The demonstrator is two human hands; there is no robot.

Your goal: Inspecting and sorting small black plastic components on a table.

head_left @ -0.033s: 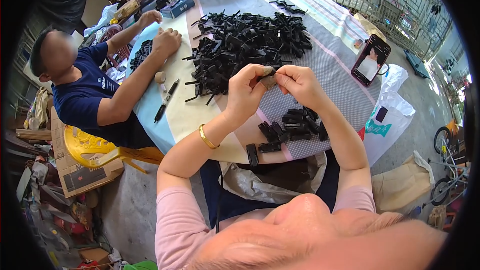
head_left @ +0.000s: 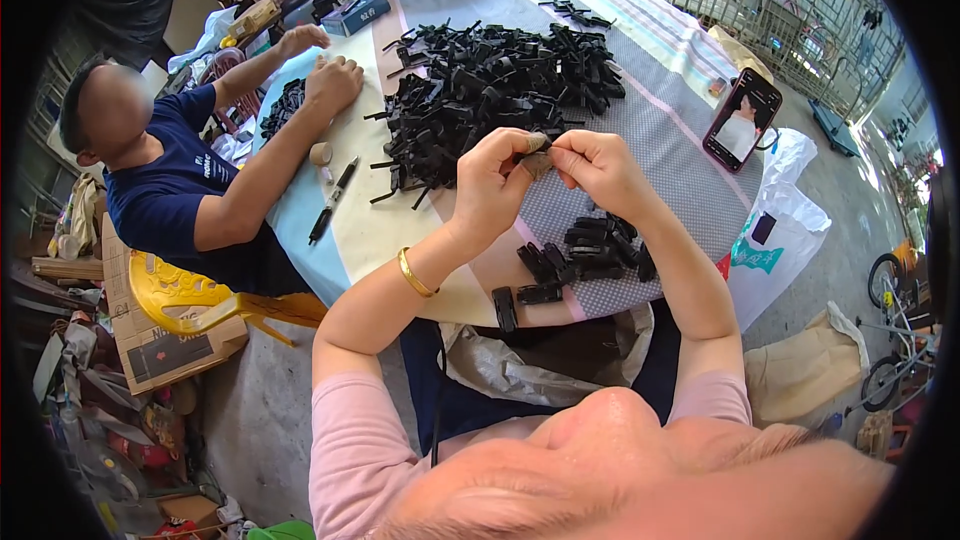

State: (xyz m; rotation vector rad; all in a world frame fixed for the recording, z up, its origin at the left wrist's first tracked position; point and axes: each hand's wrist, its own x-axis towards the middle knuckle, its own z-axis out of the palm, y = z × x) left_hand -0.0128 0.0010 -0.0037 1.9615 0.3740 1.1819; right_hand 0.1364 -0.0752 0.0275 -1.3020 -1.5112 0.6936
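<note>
My left hand [head_left: 492, 185] and my right hand [head_left: 602, 172] meet over the near edge of a large heap of black plastic parts [head_left: 490, 70], some with thin stems sticking out. Both are closed in a pinch. Tan tape wraps the thumb and index fingertips of the left. A small black part sits between the fingertips, mostly hidden, so its shape cannot be made out. Below my hands, close to the table's front edge, lies a smaller group of blocky black parts [head_left: 600, 245]. One black piece [head_left: 505, 310] lies right at that edge.
A patterned cloth [head_left: 690, 165] covers the table. A phone [head_left: 742, 120] stands at the right, beside a white plastic bag [head_left: 775, 230]. At the left sits a co-worker [head_left: 180, 160] near a small dark pile [head_left: 284, 108], a marker [head_left: 333, 202] and a tape roll [head_left: 320, 153]. An open sack [head_left: 490, 365] lies below the edge.
The co-worker's far hand has shifted very slightly to the right. My own hands look the same.
</note>
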